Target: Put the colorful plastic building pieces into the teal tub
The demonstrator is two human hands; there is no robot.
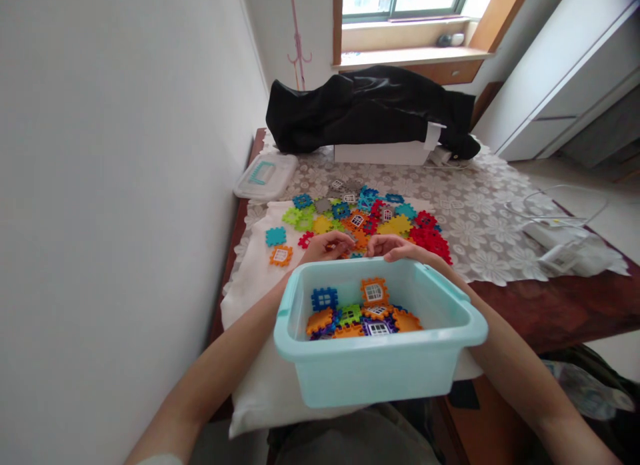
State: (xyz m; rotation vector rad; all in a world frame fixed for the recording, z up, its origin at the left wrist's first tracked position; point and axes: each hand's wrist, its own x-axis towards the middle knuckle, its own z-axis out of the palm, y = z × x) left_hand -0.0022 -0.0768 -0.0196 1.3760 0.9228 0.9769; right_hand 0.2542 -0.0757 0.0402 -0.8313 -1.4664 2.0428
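Observation:
A light turquoise plastic bin (380,368) stands close in front of me, with orange, blue, green and purple interlocking building tiles inside. One orange window tile (375,291) leans at its far wall. Just beyond the far rim is my left hand (327,246), its fingers curled inward at the near edge of a tile pile. My right hand (395,247) faces it, fingers bent and pinched together, thumb by the rim. Whatever the fingertips hold is too small and partly hidden. Around them spreads the loose pile, including a yellow tile (400,225) and red tiles (431,243).
A white lid with a turquoise handle (270,175) lies at the back left by the wall. Black cloth (370,108) covers a white box at the back. A white cloth (255,358) lies under the bin. At right sit a plastic bag and cable (575,251).

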